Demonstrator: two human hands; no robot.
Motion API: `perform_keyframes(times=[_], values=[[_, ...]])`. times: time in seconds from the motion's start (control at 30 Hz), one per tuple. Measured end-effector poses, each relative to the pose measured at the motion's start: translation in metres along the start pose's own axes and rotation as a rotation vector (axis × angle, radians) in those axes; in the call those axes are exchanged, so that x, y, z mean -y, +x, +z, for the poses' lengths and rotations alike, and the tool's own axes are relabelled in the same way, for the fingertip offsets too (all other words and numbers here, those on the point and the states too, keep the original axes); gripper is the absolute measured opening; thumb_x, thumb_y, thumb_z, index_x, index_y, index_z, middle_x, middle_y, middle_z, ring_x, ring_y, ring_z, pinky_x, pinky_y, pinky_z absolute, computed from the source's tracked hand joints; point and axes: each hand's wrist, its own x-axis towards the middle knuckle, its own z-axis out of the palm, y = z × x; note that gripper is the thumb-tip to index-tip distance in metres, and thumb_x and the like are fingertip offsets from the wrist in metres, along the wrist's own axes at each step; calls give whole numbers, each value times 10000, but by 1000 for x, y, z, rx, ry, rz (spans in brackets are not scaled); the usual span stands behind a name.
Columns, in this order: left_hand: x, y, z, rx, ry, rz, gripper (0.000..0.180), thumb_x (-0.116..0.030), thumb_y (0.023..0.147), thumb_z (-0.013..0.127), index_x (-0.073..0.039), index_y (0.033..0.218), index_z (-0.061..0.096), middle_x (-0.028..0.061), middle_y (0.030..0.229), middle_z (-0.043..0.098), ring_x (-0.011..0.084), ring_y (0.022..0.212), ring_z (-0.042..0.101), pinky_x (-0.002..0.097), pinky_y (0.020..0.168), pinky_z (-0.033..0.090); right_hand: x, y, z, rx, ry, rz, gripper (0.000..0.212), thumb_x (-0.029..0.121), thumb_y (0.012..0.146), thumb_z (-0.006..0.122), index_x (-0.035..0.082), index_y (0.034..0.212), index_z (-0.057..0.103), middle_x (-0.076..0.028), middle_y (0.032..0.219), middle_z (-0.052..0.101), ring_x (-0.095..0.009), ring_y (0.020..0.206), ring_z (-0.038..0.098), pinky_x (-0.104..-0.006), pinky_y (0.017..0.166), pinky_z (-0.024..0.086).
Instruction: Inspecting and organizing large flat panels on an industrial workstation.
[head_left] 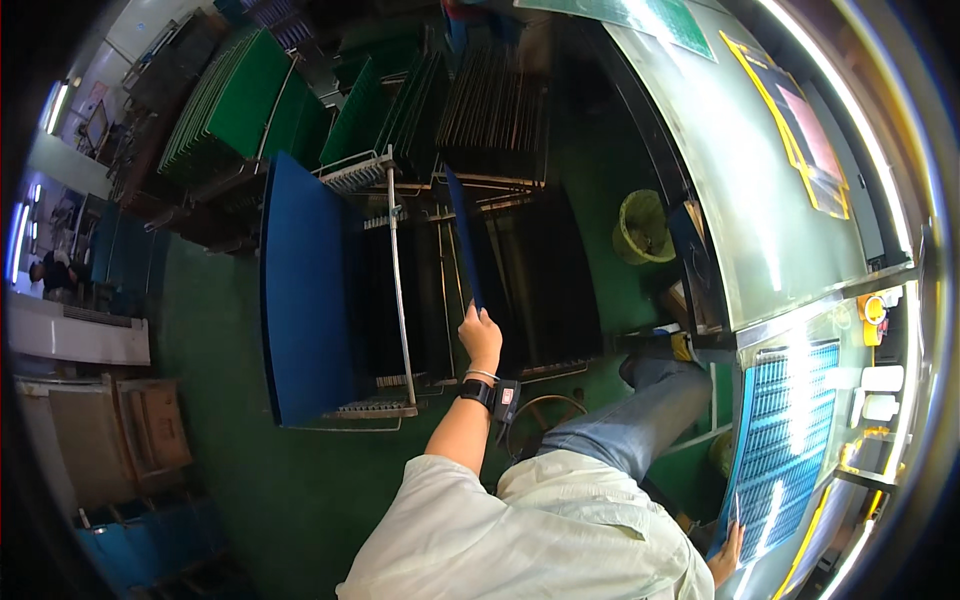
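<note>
My left hand, with a black watch and a bracelet on its wrist, is closed on the near edge of a thin dark blue panel. That panel stands upright in a wire rack with slotted metal rails. At the rack's left side stands a larger blue panel. Far to my right, my right hand grips the lower left edge of a blue panel with a grid-like pattern. This patterned panel lies on a brightly lit table; glare hides part of its surface, and some of my fingers are hidden.
Several green panels stand in racks at the back left. A yellowish bin sits on the green floor beside the long worktable. Yellow tape rolls and white bottles stand along the table's right edge. Cardboard boxes are at the left.
</note>
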Motion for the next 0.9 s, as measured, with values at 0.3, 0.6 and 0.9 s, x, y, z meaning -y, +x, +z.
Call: perform_keyframes(times=[0.3, 0.6, 0.9], values=[[-8, 17, 20, 55, 61, -3, 277, -113, 849, 534, -15, 1101, 593, 265, 878, 632, 430, 843, 605, 478, 770, 486, -4, 2, -6, -42, -95, -197, 484, 255, 929, 463, 71, 1366, 366, -165, 1198, 575, -267, 1080, 553, -375, 928, 417], [-33, 33, 59, 61, 283, 358, 683, -478, 864, 531, 22, 1307, 389, 317, 1275, 437, 449, 1194, 406, 456, 996, 351, 38, -10, -40, -303, 73, 187, 432, -54, 818, 387, -7, 1218, 543, -224, 1270, 509, -387, 1223, 440, -422, 1035, 319], [-234, -144, 21, 1613, -496, -35, 619, -488, 927, 424, 27, 1270, 423, 161, 1052, 624, 154, 636, 635, 190, 470, 436, 83, -58, -13, -378, -31, 221, 319, 34, 804, 512, 105, 1079, 657, -140, 1233, 554, -374, 1235, 419, -510, 1049, 276]])
